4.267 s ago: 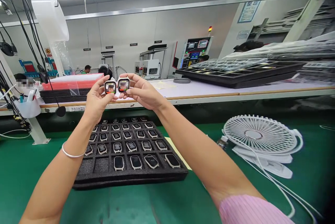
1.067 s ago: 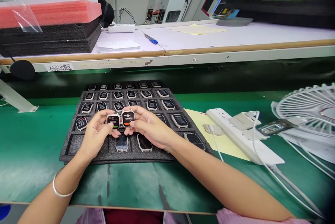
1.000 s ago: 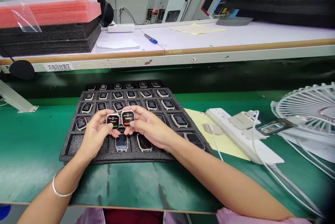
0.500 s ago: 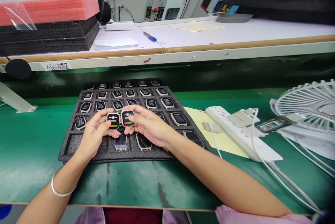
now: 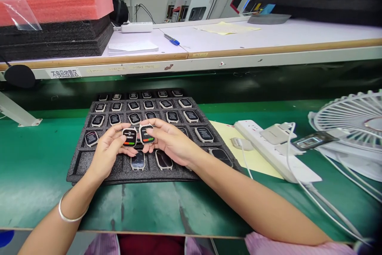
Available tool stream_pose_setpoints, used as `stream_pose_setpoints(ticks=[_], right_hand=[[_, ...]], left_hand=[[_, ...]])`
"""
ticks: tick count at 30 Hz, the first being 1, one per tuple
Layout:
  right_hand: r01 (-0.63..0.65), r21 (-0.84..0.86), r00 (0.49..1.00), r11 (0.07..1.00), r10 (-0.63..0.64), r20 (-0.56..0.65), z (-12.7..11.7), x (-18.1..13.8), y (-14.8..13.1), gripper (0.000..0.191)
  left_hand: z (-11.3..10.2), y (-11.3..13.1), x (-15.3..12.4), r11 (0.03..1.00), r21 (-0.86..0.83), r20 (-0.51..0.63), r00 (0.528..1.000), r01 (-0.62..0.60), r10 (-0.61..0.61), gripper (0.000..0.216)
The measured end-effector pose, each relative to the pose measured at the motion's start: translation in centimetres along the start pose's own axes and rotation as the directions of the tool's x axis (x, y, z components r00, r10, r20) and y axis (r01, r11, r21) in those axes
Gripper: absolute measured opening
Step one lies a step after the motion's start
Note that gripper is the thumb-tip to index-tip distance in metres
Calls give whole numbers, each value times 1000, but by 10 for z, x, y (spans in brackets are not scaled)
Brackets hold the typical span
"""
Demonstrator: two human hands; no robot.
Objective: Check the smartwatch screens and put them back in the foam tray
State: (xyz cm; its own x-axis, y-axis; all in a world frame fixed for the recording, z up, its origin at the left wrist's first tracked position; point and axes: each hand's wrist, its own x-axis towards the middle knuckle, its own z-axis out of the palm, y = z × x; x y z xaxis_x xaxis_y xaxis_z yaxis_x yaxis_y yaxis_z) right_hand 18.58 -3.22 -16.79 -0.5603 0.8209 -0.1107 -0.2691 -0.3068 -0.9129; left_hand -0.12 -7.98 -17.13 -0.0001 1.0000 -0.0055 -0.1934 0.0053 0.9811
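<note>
Over the black foam tray (image 5: 116,175) I hold two strapless smartwatches side by side, their lit screens facing me. My left hand (image 5: 109,149) is closed on the left smartwatch (image 5: 129,137), thumb at its edge and fingers around the frame. The right smartwatch (image 5: 146,135) sits in my right hand (image 5: 170,141), whose thumb lies on the screen. Both displays show white text above a red and green bar. Several more watches lie in the tray's compartments, among them a dark-screened watch (image 5: 164,160) just below my hands.
Right of the tray are a yellow sheet (image 5: 262,163), a white power strip (image 5: 277,155) with chargers and cables, and a white fan (image 5: 355,127). A raised shelf (image 5: 227,50) runs behind, carrying foam stacks (image 5: 56,24), papers and a blue pen (image 5: 172,39).
Both hands stay almost in place with the watches held. The view has shifted very slightly.
</note>
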Motion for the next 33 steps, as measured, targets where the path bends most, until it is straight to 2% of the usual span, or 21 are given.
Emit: stream_pose_setpoints(ticks=[7, 17, 33], right_hand=[[3, -4, 1000, 1000, -3, -11, 0, 0, -1, 28], [58, -19, 998, 998, -58, -20, 0, -1, 1, 30], [-9, 20, 1000, 1000, 9, -1, 1, 0, 0, 24]], left_hand=[[-2, -3, 0, 1000, 12, 10, 1000, -9, 9, 40], [-1, -3, 1, 998, -8, -64, 996, -63, 62, 35], [0, 0, 0, 999, 45, -64, 997, -29, 32, 37]])
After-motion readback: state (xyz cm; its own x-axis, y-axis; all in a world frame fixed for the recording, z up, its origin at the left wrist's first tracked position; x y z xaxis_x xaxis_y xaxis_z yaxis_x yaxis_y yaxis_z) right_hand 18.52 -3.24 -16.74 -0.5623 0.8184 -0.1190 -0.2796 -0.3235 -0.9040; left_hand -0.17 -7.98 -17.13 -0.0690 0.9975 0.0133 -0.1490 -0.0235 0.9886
